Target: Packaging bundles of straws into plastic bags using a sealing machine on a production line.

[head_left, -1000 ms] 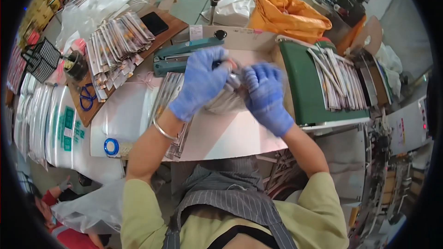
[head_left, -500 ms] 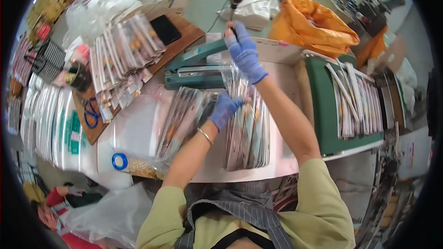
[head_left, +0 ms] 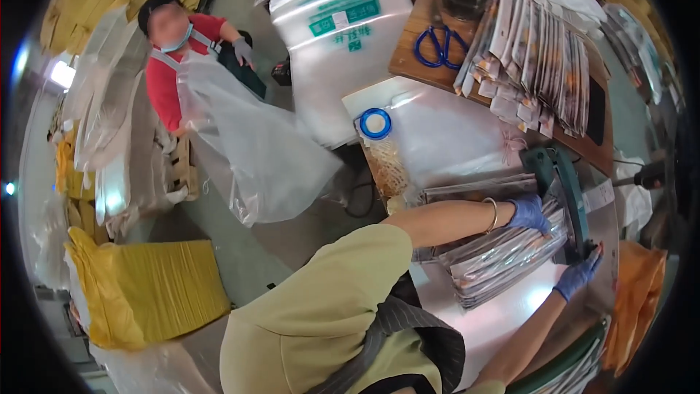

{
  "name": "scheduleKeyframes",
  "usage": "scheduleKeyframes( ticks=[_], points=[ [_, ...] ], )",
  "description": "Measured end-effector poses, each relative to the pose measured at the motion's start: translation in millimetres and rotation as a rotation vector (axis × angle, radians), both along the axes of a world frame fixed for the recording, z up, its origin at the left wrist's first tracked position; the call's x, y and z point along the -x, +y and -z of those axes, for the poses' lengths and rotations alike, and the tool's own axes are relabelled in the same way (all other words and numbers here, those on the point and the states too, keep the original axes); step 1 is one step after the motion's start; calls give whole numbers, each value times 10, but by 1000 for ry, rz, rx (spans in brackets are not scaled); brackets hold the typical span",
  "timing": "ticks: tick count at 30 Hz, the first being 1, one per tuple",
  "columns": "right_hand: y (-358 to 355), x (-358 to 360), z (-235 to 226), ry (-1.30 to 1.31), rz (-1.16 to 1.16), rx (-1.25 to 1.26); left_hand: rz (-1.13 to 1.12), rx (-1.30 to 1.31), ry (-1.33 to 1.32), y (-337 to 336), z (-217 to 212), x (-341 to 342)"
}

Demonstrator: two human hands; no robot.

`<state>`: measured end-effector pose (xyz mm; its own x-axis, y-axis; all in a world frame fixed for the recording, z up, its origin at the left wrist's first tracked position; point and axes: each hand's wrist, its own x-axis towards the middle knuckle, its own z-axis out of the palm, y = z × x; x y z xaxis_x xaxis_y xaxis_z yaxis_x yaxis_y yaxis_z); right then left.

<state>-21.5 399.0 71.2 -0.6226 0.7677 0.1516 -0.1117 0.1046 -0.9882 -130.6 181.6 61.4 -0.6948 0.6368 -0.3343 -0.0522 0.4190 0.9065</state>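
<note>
Many slim packets (head_left: 496, 268) shine in clear plastic (head_left: 510, 245), left fingers (head_left: 543, 224) curled round it, grip unclear for right fingers (head_left: 593, 261).

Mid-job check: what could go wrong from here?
Pinch: the left hand lies on the bagged packets close to the teal sealer, while the right hand is at the sealer's near end; pressing its arm might catch the left hand.

Slip: the fanned packets reach the edge of the wooden board and could slide if bumped.
</note>
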Motion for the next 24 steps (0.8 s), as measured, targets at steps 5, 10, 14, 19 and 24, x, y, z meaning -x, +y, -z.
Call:
scheduleKeyframes(
  ticks=[5,10,14,19,24],
  points=[
    [-575,-14,-151,-113,87,-302,38,-216,-273,-108,86,-149],
    [-1329,-1220,166,-123,-194,178,411,-472,-119,-601,-255,-563],
    [-1593,-1686,247,-296,7,218,409,-98,1160,-1389,39,-321],
    [-2165,-1097,-21,-420,-240,-945,340,63,1175,-1440,362,-360],
    [-2833,-411,68,-450,-266,-1138,307,-212,644,-1621,241,-206]
  ],
)
